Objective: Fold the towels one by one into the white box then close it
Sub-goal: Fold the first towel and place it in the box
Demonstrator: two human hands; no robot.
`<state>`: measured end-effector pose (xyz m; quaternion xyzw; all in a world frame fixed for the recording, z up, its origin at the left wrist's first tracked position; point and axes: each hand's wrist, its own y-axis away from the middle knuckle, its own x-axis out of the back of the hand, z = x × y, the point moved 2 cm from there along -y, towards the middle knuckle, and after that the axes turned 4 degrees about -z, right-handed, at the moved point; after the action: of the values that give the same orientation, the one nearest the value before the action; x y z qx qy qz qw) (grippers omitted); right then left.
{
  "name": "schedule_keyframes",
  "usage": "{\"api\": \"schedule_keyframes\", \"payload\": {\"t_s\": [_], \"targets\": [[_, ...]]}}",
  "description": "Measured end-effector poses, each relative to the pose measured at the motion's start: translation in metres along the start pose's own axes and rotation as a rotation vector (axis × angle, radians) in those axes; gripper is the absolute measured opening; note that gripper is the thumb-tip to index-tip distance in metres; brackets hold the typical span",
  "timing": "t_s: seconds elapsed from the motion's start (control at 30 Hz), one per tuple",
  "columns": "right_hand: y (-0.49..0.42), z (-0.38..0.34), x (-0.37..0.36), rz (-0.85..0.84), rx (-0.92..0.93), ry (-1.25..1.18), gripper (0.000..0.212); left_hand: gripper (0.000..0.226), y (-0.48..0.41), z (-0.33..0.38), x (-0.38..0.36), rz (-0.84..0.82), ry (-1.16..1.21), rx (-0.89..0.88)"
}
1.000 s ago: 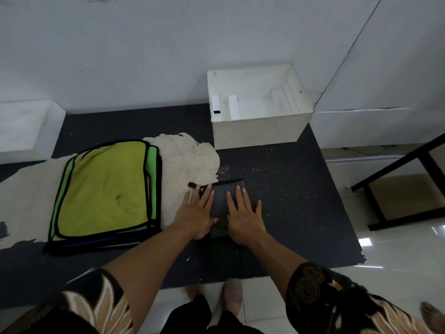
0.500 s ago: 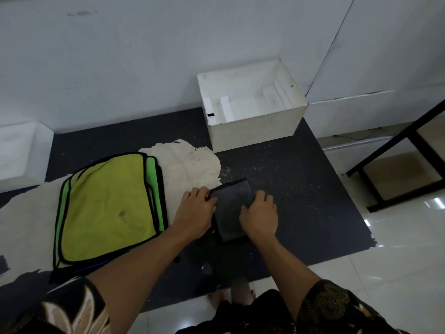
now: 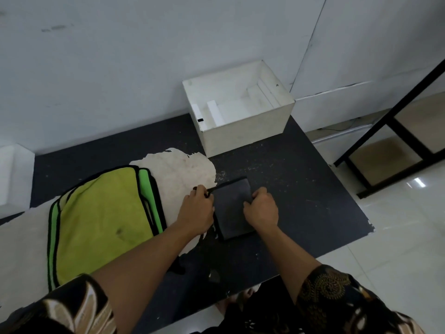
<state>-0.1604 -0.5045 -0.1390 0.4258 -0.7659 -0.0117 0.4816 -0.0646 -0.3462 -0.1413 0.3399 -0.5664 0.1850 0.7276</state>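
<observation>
Gripped folded grey towel (image 3: 232,206) on the desk (image 3: 313,201) with left hand (image 3: 196,210) and right hand (image 3: 261,208), fingers curled over its long edges. Lay lengthwise toward open white box (image 3: 245,132), ahead and slightly right, nearer the right hand.

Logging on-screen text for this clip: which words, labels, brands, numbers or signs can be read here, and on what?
No readable text anywhere in view.
white box: only a small black mark inside, too small to read as anything.
grey towel and green towels: no label shows.
sleeves: patterns, no letters.
</observation>
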Motion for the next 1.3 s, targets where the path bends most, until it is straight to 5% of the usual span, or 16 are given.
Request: {"api": "schedule_keyframes", "payload": {"t_s": [0.13,0.33,0.43,0.53,0.67,0.77,0.87,1.1,1.2,1.3], "targets": [[0.001,0.007,0.002,-0.079,-0.085,0.028,0.042,0.031,-0.002,0.014,0.007,0.147,0.156,-0.029],[0.005,0.009,0.006,-0.055,-0.202,0.099,0.034,0.069,-0.027,0.044,0.01,-0.146,0.035,-0.265],[0.007,0.009,0.007,-0.051,-0.232,0.113,0.035,0.072,-0.037,0.046,0.01,-0.291,-0.139,-0.266],[0.006,0.009,0.007,-0.041,-0.24,0.119,0.037,0.059,-0.045,0.051,0.016,-0.27,-0.101,-0.248],[0.005,0.01,0.005,-0.027,-0.177,0.05,0.033,0.029,-0.068,0.058,0.023,-0.147,0.346,0.133],[0.006,0.014,0.003,-0.044,-0.119,-0.015,0.03,0.051,-0.081,0.064,0.026,-0.25,0.656,0.473],[0.004,0.016,0.002,-0.065,-0.053,-0.024,0.026,0.069,-0.086,0.075,0.03,-0.35,0.923,0.57],[0.013,0.015,-0.004,-0.011,0.2,-0.017,0.042,0.107,-0.097,0.089,0.023,-0.448,0.813,0.614],[0.017,0.017,-0.004,-0.002,0.266,-0.026,0.034,0.083,-0.103,0.089,0.014,-0.349,0.532,0.604],[0.019,0.027,0.001,-0.017,0.182,-0.02,0.038,0.073,-0.099,0.089,0.01,-0.267,0.649,0.668]]}}
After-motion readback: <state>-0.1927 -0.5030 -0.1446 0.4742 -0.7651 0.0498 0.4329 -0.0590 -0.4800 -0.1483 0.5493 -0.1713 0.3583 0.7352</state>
